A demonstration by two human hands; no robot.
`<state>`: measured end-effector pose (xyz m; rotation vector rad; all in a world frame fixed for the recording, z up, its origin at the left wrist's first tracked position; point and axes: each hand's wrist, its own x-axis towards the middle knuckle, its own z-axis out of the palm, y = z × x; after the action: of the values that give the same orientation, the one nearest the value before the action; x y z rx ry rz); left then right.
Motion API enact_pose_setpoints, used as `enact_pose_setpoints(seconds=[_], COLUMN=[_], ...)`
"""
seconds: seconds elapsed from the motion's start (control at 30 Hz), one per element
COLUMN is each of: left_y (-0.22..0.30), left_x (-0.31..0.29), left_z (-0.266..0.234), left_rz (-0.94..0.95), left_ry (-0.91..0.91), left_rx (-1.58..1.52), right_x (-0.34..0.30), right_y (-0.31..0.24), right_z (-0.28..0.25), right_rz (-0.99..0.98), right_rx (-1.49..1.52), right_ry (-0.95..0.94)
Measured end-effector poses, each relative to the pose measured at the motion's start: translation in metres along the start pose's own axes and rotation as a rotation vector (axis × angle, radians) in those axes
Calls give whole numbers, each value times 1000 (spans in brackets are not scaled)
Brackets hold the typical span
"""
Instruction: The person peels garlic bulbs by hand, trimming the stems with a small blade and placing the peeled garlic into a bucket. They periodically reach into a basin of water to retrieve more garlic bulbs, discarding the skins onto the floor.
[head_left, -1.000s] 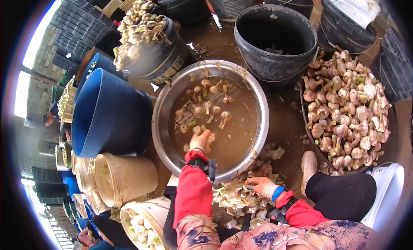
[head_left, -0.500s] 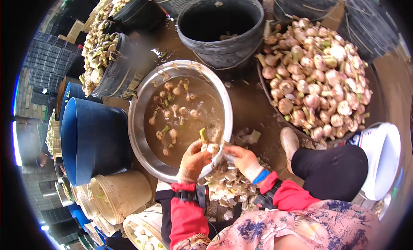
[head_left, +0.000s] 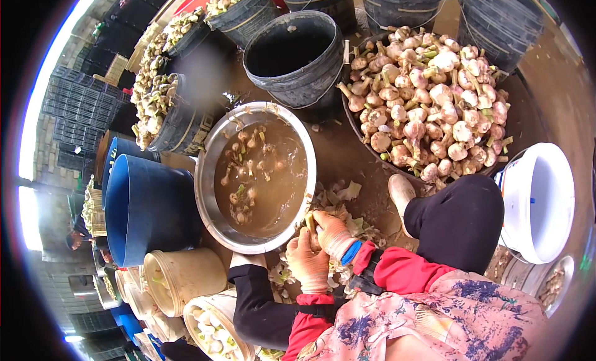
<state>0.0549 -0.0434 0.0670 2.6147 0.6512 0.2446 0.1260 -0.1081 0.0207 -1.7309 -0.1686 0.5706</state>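
Observation:
My left hand [head_left: 308, 265], in an orange work glove, grips a garlic bulb [head_left: 315, 240] with its green stalk upward. My right hand [head_left: 335, 232], gloved the same way, closes on that bulb from the right, its fingers at the outer skin. Both hands are just off the lower right rim of a metal basin [head_left: 205, 193]. In the basin's brown water float several garlic bulbs [head_left: 251, 165]. Torn garlic skins [head_left: 347, 227] litter the ground beneath and beyond my hands. My fingers partly cover the held bulb.
A wide tub heaped with unpeeled garlic [head_left: 434, 106] stands far right. A black bucket [head_left: 292, 81] is behind the basin; blue barrels [head_left: 152, 209] and a cream bucket [head_left: 192, 277] stand left. A white bucket of pale garlic [head_left: 214, 330] is lower left, another white bucket [head_left: 546, 205] right.
My hands with the bulb have moved from over the basin's edge to beside it, nearer me. The view has shifted, and the bulb is now more covered by my fingers.

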Motion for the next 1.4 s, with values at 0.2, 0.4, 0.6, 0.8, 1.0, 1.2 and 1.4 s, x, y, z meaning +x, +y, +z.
enact_pose_setpoints(seconds=[0.2,0.4,0.6,0.8,1.0,1.2,1.4], left_y=[-24,-44,-46,-68,-25,-39,-37], left_x=[-8,-6,-10,30,-1,8,-8], left_z=[-9,-5,-3,-11,5,-18,-40], left_rz=[-656,-772,-434,-901,-289,-809,-811], left_ry=[-191,-199,-193,33,225,234,44], left_rx=[-1785,-2064,-1389,-1470,-1050,-1437,-1710], right_x=[5,1,-6,-10,-7,4,29], right_y=[5,-2,-8,-9,-9,13,44], right_z=[-12,-6,-7,0,-1,0,-36], right_rz=[-85,12,199,205,-23,69,328], right_rx=[415,729,792,887,411,393,231], right_ry=[-157,-266,-252,-323,-384,-370,-133])
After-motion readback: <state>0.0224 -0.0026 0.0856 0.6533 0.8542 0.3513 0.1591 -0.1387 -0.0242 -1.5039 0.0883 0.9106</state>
